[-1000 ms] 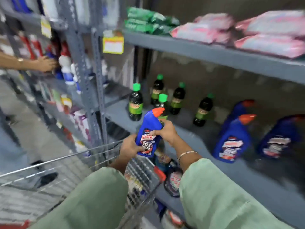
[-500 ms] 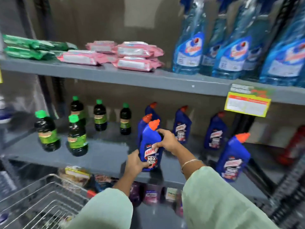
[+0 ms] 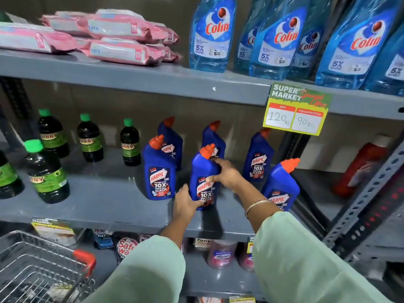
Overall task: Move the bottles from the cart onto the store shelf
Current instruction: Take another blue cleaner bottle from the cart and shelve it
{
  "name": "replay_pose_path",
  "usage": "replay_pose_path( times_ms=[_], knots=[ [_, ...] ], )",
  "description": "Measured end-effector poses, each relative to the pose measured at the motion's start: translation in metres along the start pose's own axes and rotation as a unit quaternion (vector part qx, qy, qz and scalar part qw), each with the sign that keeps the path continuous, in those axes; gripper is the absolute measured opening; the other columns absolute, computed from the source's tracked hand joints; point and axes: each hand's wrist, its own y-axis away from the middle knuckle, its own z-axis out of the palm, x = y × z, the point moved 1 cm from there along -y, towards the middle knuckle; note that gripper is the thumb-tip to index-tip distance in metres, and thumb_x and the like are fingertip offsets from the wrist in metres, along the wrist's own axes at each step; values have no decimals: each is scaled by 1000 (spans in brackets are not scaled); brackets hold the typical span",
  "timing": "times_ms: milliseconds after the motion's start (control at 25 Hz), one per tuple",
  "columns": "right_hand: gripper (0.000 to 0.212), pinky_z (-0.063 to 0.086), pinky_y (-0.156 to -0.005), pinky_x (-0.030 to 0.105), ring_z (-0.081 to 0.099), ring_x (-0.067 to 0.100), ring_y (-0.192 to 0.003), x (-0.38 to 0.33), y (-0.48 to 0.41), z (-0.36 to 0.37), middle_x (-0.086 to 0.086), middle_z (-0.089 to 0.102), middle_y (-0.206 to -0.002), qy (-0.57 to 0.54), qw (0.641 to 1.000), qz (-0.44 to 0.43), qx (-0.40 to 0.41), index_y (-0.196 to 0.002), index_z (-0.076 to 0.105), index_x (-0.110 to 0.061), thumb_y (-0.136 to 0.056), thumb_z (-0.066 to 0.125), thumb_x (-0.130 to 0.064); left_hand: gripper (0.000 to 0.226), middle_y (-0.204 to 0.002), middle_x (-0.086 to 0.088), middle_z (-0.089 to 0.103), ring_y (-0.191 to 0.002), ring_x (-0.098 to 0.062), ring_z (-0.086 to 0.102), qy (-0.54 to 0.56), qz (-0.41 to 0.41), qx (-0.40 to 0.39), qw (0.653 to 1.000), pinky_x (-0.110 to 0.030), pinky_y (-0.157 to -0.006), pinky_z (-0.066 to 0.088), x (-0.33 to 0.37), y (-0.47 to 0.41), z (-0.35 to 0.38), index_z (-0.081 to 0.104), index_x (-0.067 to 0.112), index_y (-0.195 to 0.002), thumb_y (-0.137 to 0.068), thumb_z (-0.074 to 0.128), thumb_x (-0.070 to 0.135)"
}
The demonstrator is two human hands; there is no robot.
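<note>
A blue Harpic bottle with an orange cap stands upright on the grey middle shelf. My left hand grips its base and my right hand wraps its upper body from the right. Several more blue Harpic bottles stand around it: one just left, two behind, one behind right and one tilted at the right. The wire cart with a red handle corner sits at the lower left.
Dark bottles with green caps stand on the left of the same shelf. The shelf above holds pink packs and blue Colin bottles, with a yellow price tag hanging from its edge. A red bottle leans at far right. A slotted upright crosses the right.
The held Harpic bottle went from above the cart to the middle shelf, where it now stands. The view swung right and closer to the shelf.
</note>
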Motion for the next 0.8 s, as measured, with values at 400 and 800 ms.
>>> replay_pose_path(
  times_ms=[400,800],
  knots=[
    [75,42,-98,45,44,35,-121,12,50,37,17,50,-124,83,968,41,235,-122,44,-3,-63,81,-29,39,-103,-17,64,-95,-33,61,1,-40,102,994,-42,-83,51,-29,26,-70,56,7,-100,-69,76,19],
    [56,37,-98,48,44,41,-117,-104,57,294,26,51,-120,2,969,-13,247,-119,46,3,-80,66,-31,33,-107,-23,61,-101,-38,58,-38,-161,306,937,-46,-88,48,-214,89,-294,57,3,-101,-75,68,20]
  ],
)
